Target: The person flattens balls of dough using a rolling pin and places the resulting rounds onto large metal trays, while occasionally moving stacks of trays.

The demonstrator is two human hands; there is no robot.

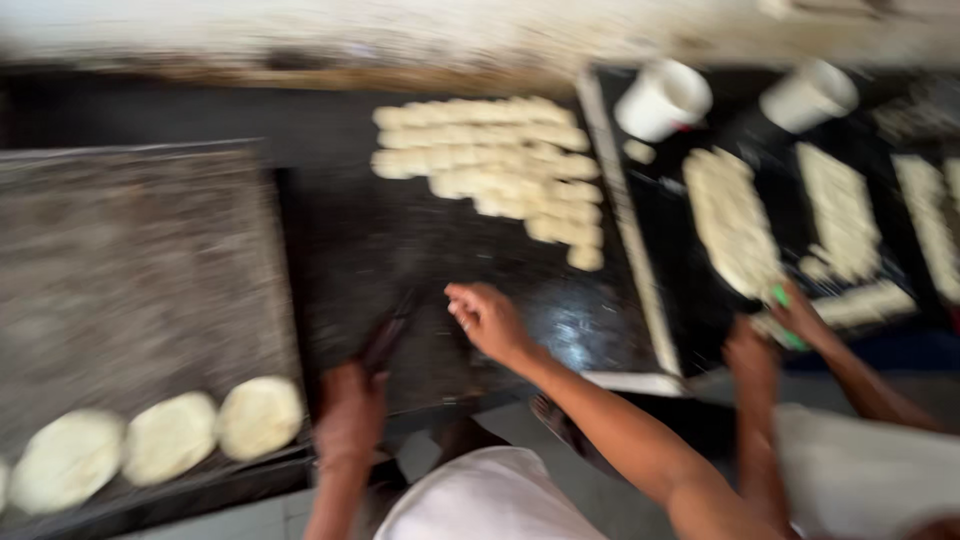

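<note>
My left hand [350, 415] is closed around a dark, slim tool [388, 338] whose tip rests on the black greasy tray [350, 250]. My right hand [488, 320] hovers over the same tray with fingers loosely apart and nothing in it. Several small pale dough pieces [490, 165] lie in rows at the tray's far side, beyond my right hand. The picture is blurred by motion.
Three round flat dough discs [170, 438] lie on a grey floured tray [130, 260] at the left. To the right, another person's hands [780, 335] hold something green over a second black tray [690, 310] with dough rows [735, 220]. Two white cups [662, 100] stand behind.
</note>
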